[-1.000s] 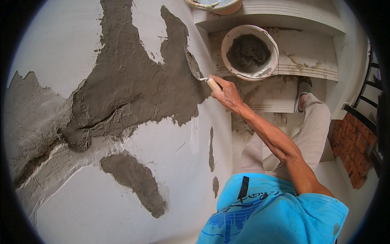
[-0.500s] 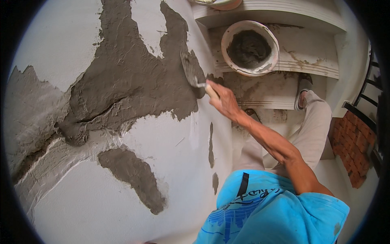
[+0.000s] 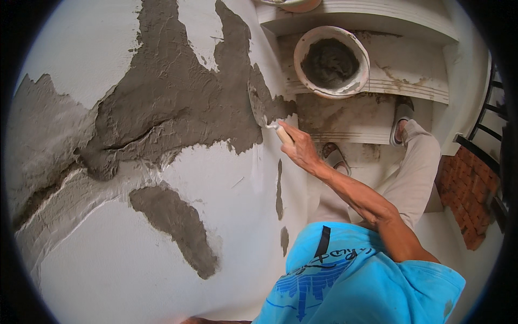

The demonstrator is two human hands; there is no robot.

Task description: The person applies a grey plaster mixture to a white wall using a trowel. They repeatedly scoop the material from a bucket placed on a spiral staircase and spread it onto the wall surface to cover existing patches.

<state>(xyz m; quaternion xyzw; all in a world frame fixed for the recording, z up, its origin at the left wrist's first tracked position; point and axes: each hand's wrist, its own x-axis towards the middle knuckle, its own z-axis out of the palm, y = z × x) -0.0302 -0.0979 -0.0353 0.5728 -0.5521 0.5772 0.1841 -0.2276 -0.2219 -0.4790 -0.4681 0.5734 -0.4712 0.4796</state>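
My right hand (image 3: pixel 300 149) is closed round the pale handle of a trowel (image 3: pixel 284 135). The trowel's metal blade lies against the white wall (image 3: pixel 232 183), at the right edge of a broad patch of wet grey mortar (image 3: pixel 183 102). A crease runs across the mortar's middle, and a smaller separate patch (image 3: pixel 181 229) sits below it. Only a sliver of skin at the lower edge, apparently my left hand (image 3: pixel 193 321), shows; its fingers are hidden.
A white bucket (image 3: pixel 353 89) of grey mortar (image 3: pixel 330 62) stands on a stained stair step (image 3: pixel 415 70) at upper right. Another container (image 3: pixel 297 5) is cut off at the top edge. My sandalled feet are on the steps below. A black railing (image 3: pixel 480 154) and brown tiles (image 3: pixel 467 194) lie far right.
The trowel and my right hand have moved slightly down and right along the mortar's edge. More of the left sandal shows, and a sliver of skin has grown at the lower edge.
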